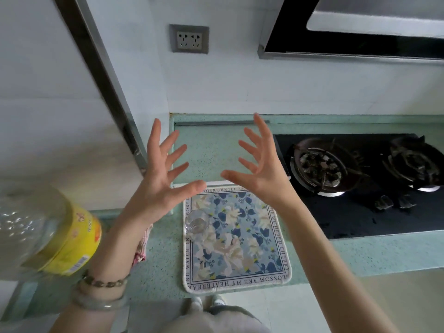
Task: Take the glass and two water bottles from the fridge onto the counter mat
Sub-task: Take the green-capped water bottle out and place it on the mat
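A clear glass stands on the left part of the floral counter mat, which lies on the green counter. My left hand and my right hand are both raised above the counter behind the mat, fingers spread wide, holding nothing. A large clear plastic bottle with a yellow label fills the lower left, close to the camera, beside my left forearm. No small water bottle shows on the mat.
A black gas hob with two burners lies right of the mat, under a range hood. A white fridge side with a dark edge rises at left. A wall socket sits above the counter. A pink cloth lies left of the mat.
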